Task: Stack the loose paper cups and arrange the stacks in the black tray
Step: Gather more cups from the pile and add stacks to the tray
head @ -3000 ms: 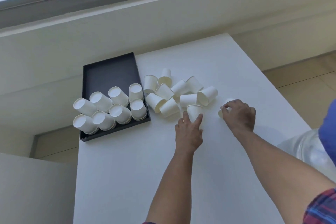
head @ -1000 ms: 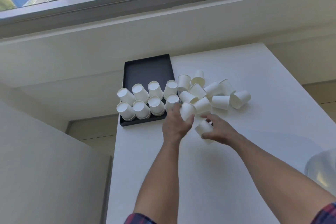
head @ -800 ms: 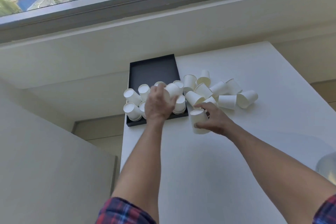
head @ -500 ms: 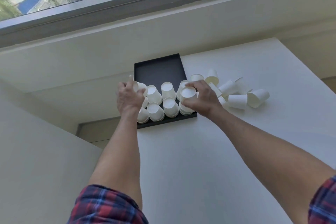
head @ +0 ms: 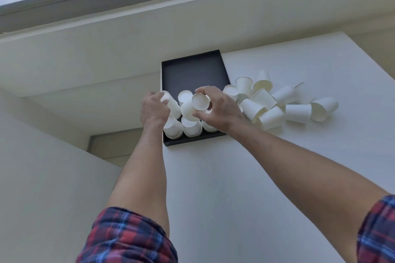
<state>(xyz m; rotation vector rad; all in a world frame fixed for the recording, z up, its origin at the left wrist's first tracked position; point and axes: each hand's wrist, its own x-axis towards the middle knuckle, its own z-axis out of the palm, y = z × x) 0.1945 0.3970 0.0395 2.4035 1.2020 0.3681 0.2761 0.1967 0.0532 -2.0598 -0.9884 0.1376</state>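
The right hand (head: 220, 111) is pinching an upturned paper cup (head: 195, 107) between thumb and fingers over the black tray (head: 192, 70), farther left than half a second ago. The left hand (head: 152, 110) is curling round the tray's far-left stack (head: 170, 102), as before. Six cup stacks are showing in the tray's near half; others may be hidden. About ten loose cups (head: 298, 113) are lying jumbled on the white table (head: 256, 177), right of the tray.

White table (head: 277, 177): black tray (head: 192, 70), loose cups (head: 297, 112).
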